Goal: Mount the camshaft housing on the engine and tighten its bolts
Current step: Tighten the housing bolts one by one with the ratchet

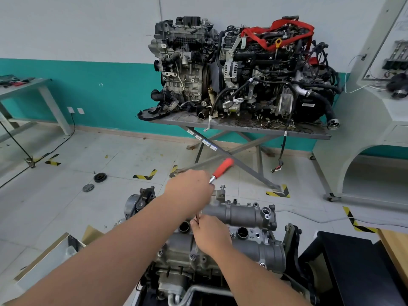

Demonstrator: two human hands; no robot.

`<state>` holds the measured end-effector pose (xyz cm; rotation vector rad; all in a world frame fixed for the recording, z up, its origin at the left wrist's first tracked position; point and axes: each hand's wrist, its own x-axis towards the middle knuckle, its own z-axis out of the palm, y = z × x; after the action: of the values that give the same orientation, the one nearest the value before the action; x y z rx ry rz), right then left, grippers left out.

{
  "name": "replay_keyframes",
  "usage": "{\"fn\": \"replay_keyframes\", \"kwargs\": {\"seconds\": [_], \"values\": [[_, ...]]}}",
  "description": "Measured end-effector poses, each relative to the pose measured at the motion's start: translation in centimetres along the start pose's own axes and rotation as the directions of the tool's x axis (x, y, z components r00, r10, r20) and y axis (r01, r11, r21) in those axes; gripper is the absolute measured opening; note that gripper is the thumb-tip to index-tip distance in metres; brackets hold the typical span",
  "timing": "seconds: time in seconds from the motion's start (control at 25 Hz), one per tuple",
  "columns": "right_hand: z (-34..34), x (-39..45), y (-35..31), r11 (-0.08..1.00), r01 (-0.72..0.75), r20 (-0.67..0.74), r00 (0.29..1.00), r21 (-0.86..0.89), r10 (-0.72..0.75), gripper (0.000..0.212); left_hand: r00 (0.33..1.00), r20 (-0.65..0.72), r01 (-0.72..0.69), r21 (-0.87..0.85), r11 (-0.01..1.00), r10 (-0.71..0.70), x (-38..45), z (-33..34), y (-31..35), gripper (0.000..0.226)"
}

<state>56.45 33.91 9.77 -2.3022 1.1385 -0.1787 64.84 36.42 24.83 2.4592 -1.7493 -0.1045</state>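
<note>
The grey camshaft housing [240, 214] sits on top of the engine [176, 281] at the bottom centre. My left hand [189, 191] grips a ratchet wrench [221, 170] with a red handle that sticks out up and to the right. My right hand [209, 234] pinches the thin dark extension shaft [197, 217] that runs down from the ratchet to the housing. The shaft's lower tip is hidden behind my right hand. Several bolts show along the housing edge, one of them a raised bolt [222, 187] at the back.
A steel table [242, 127] behind holds two more engines [242, 69]. Its crossed legs stand just beyond the wrench. A black box [353, 272] sits at the right, a cardboard box [50, 259] at the left. Round parts [99, 177] lie on the floor.
</note>
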Motion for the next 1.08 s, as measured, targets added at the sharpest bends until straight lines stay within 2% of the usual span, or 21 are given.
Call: {"fn": "replay_keyframes", "kwargs": {"seconds": [0.04, 0.12, 0.16, 0.2, 0.24, 0.28, 0.32, 0.36, 0.4, 0.44, 0.48, 0.52, 0.56, 0.64, 0.68, 0.76, 0.8, 0.88, 0.96, 1.0, 1.08], "values": [[0.1, 0.0, 0.1, 1.000, 0.014, -0.001, 1.000, 0.002, -0.014, 0.031, 0.995, -0.056, -0.072, 0.149, 0.986, 0.081, -0.3, 0.5, 0.2, 0.011], [0.1, -0.1, 0.1, 1.000, 0.008, 0.020, 1.000, 0.002, -0.008, 0.027, 0.947, -0.181, -0.205, 0.297, 0.933, 0.266, -1.4, 1.9, 0.2, 0.013], [0.0, 0.0, -0.1, 1.000, -0.004, 0.017, 1.000, -0.020, 0.005, 0.026, 0.888, -0.286, -0.260, 0.330, 0.907, 0.359, -1.8, 2.5, -0.1, 0.016], [0.0, 0.1, -0.1, 0.999, 0.006, 0.010, 1.000, -0.044, -0.006, 0.026, 0.783, -0.434, -0.310, 0.348, 0.884, 0.446, -2.1, 3.4, -0.7, 0.020], [0.1, 0.1, -0.1, 0.998, 0.010, 0.006, 1.000, -0.062, -0.010, 0.025, 0.649, -0.573, -0.351, 0.358, 0.865, 0.500, -2.2, 4.3, -1.3, 0.024], [0.3, 0.0, -0.2, 0.997, 0.024, -0.022, 0.999, -0.070, -0.025, 0.025, 0.564, -0.659, -0.358, 0.347, 0.867, 0.497, -2.4, 5.2, -1.6, 0.026], [0.3, -0.1, -0.2, 0.999, 0.009, -0.015, 1.000, -0.031, -0.010, 0.028, 0.539, -0.702, -0.343, 0.323, 0.882, 0.466, -2.5, 6.1, -1.9, 0.030], [0.4, -0.2, 0.2, 0.995, -0.026, 0.010, 1.000, 0.094, 0.025, 0.030, 0.562, -0.720, -0.330, 0.256, 0.909, 0.407, -2.8, 6.9, -1.9, 0.036], [0.3, -0.5, 0.3, 0.979, -0.055, 0.021, 0.998, 0.196, 0.052, 0.033, 0.616, -0.719, -0.345, 0.123, 0.931, 0.323, -3.2, 7.5, -1.7, 0.043], [0.3, -0.5, 0.5, 0.963, -0.062, -0.003, 0.998, 0.262, 0.065, 0.034, 0.698, -0.685, -0.377, -0.103, 0.921, 0.209, -3.6, 7.8, -1.4, 0.050], [0.1, -0.5, 0.5, 0.960, -0.072, -0.026, 0.996, 0.270, 0.082, 0.035, 0.787, -0.611, -0.401, -0.394, 0.827, 0.090, -3.9, 7.9, -1.1, 0.051], [0.0, -0.2, 0.4, 0.981, -0.048, -0.031, 0.998, 0.190, 0.055, 0.035, 0.854, -0.520, -0.391, -0.648, 0.653, -0.005, -4.1, 7.9, -0.7, 0.046], [0.1, 0.2, 0.2, 0.996, -0.034, -0.010, 0.999, 0.088, 0.035, 0.035, 0.888, -0.451, -0.359, -0.800, 0.480, -0.087, -4.1, 8.1, -0.2, 0.039], [0.1, 0.5, 0.0, 0.999, 0.000, 0.000, 1.000, -0.042, 0.000, 0.031, 0.916, -0.311, -0.247, -0.935, 0.254, -0.253, -3.9, 8.0, 0.6, 0.031], [0.2, 0.6, 0.1, 1.000, -0.008, 0.006, 1.000, -0.022, 0.008, 0.029, 0.930, -0.194, -0.163, -0.979, 0.123, -0.312, -3.6, 7.8, 0.9, 0.029], [0.3, 0.6, 0.4, 0.999, -0.043, 0.011, 0.999, 0.003, 0.043, 0.031, 0.935, 0.063, 0.011, -0.989, -0.149, -0.350, -2.9, 6.9, 0.7, 0.035], [0.4, 0.6, 0.5, 0.999, -0.047, 0.005, 0.999, 0.009, 0.047, 0.033, 0.925, 0.141, 0.063, -0.973, -0.224, -0.353, -2.5, 6.6, 0.2, 0.038], [0.4, 0.4, 0.5, 1.000, -0.024, -0.008, 1.000, 0.005, 0.024, 0.030, 0.906, 0.230, 0.154, -0.961, -0.230, -0.354, -1.8, 5.5, -0.6, 0.032], [0.4, 0.4, 0.2, 1.000, -0.004, -0.019, 1.000, -0.010, 0.003, 0.026, 0.905, 0.286, 0.256, -0.957, -0.134, -0.316, -1.2, 4.2, -1.0, 0.019], [0.4, 0.3, 0.2, 1.000, -0.001, -0.015, 1.000, -0.007, 0.001, 0.026, 0.914, 0.295, 0.299, -0.954, -0.031, -0.278, -1.0, 3.5, -1.0, 0.015], [0.3, 0.2, 0.4, 1.000, 0.003, -0.010, 1.000, -0.011, -0.003, 0.030, 0.940, 0.296, 0.333, -0.903, 0.271, -0.169, -0.8, 2.1, -1.0, 0.014]]}}
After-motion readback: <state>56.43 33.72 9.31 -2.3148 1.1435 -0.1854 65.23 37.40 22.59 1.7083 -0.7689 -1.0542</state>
